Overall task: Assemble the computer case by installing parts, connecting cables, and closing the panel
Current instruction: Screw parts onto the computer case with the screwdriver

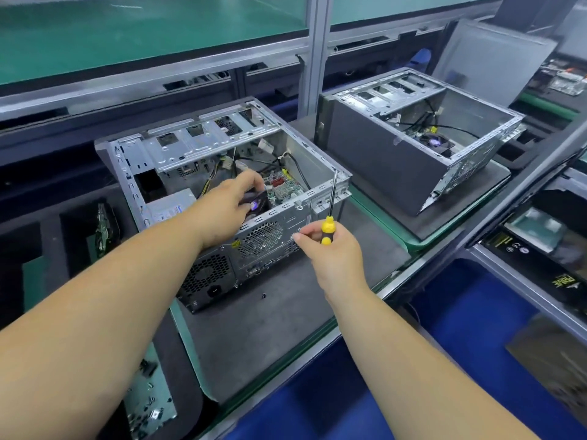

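Head: open case holds fan, left hand inside.

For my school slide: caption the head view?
Left hand reaches into open case; right hand holds screwdriver.

A second open case stands on its own grey mat, well beyond and to the right of the hands, with a grey panel leaning behind it. Black foam trays lie left of the hands, 1 slot holding a green circuit board on edge. Nearer, below the left arm, a tray of small screws sits in the foam. Far right, dark boxes rest on a shelf. The floor below the counter is blue.
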`<state>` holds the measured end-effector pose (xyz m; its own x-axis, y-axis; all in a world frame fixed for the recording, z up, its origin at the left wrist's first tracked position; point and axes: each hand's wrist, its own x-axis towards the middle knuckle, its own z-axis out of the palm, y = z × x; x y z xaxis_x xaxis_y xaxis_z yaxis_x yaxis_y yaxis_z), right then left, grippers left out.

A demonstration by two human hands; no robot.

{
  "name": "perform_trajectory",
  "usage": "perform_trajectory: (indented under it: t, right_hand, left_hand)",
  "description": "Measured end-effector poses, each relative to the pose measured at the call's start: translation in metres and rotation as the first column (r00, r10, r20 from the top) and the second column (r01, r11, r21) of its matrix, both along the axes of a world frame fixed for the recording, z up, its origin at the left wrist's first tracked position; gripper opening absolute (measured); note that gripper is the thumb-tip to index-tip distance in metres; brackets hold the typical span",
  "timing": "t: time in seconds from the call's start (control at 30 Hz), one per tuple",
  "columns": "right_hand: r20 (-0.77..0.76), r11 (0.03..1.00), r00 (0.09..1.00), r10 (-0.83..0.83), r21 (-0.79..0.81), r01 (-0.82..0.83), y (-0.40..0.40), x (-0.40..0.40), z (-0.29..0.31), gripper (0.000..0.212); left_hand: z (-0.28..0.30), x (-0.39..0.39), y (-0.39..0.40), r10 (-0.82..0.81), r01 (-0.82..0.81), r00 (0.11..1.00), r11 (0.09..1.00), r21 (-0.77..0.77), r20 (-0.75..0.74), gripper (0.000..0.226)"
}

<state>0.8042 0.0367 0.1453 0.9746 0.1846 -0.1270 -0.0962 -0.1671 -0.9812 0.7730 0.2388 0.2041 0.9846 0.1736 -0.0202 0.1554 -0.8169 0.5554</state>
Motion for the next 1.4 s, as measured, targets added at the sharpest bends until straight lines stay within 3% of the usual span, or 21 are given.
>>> perform_trajectory:
  t: [0.1, 0.23, 0.37, 0.67, 0.8, 1.03, 1.4]
  right_hand:
    - [0.047, 0.998, 0.998, 0.034, 0.051, -0.037, 0.009, 0.003, 0.012, 0.016]
    - [0.125, 0.993, 0.988, 0.095, 0.057, -0.103, 0.026, 0.008, 0.03, 0.016]
    - [0.169, 0.992, 0.979, 0.115, 0.034, -0.122, 0.043, 0.011, 0.038, 0.012]
    - [0.202, 0.988, 0.967, 0.155, -0.025, -0.153, 0.05, 0.015, 0.044, 0.013]
    - [0.225, 0.969, 0.953, 0.201, -0.186, -0.16, 0.026, 0.019, 0.046, 0.031]
    - [0.296, 0.889, 0.922, 0.25, -0.447, -0.097, -0.003, 0.022, 0.049, 0.018]
    - [0.3, 0.861, 0.915, 0.271, -0.5, -0.091, -0.008, 0.021, 0.057, 0.018]
  left_hand:
    - [0.002, 0.001, 0.003, -0.027, 0.027, 1.0, 0.998, -0.048, 0.003, 0.038]
    - [0.008, 0.002, 0.002, -0.086, 0.081, 0.996, 0.919, -0.387, 0.003, 0.029]
    - [0.012, 0.0, 0.005, -0.035, 0.033, 0.999, 0.861, -0.508, 0.006, 0.021]
    - [0.003, 0.003, 0.014, -0.055, 0.054, 0.998, 0.838, -0.543, 0.014, 0.014]
    - [-0.001, 0.004, 0.015, 0.037, -0.021, 0.999, 0.806, -0.592, 0.015, 0.016]
    - [-0.007, 0.018, 0.019, 0.212, -0.177, 0.977, 0.818, -0.547, 0.0, 0.029]
    - [-0.013, 0.022, 0.018, 0.15, -0.134, 0.989, 0.83, -0.541, -0.014, 0.042]
